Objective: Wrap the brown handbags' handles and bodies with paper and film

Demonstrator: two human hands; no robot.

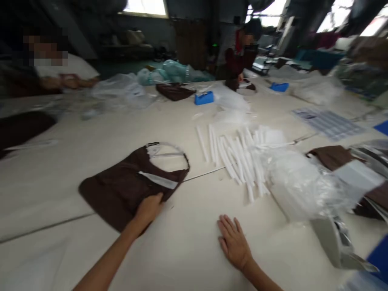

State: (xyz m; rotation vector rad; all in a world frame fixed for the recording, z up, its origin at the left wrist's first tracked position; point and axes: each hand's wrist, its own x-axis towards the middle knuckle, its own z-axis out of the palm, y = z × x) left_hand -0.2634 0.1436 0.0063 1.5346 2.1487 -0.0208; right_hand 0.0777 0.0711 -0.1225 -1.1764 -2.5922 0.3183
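A dark brown shoulder bag (121,186) lies on the table, its curved strap opening toward the far side. A narrow white strip (159,180) rests across its upper part. My left hand (149,210) is closed on the bag's near right edge, fingertips partly hidden against the cloth. To the right, my right hand (234,241) is open, fingers stretched out just over or on the bare table, holding nothing. Beyond it lies a loose pile of white rolled sticks (239,157).
Clear plastic bags (306,182) are heaped at the right, with a grey tape dispenser (333,242) nearer me. More brown bags (176,91) and a blue dispenser (204,98) lie farther back. One person (238,52) works across the table, another person (63,72) at far left.
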